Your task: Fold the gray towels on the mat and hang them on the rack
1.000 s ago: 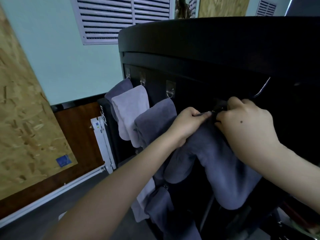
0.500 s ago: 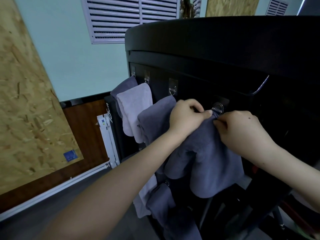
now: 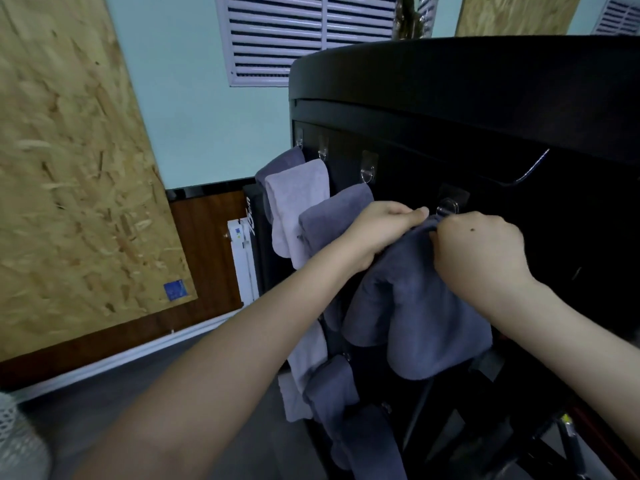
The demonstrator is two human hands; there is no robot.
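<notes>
Two hands meet at the centre of the head view, just under a clear hook stuck to the black rack that fills the right half of the frame. The left hand reaches in from the lower left and, with its fingers curled, pinches the top edge of a gray towel. The right hand comes in from the right edge and pinches the same top edge, so the two hands sit close together with only a small bunch of cloth between them. The bunched edge lies right below the hook; whether it is caught on the hook cannot be told. The rest of the towel hangs down in folds against the rack, toward the lower middle of the frame.

Left of the hands, three other towels hang along the rack in a row: a dark one furthest back, a pale towel next to it, and another gray one partly behind the left hand. More towels hang lower down, at the bottom centre.

At the upper centre, a white louvred vent is set in a pale blue wall. A chipboard panel with a small blue sticker covers the left side.
</notes>
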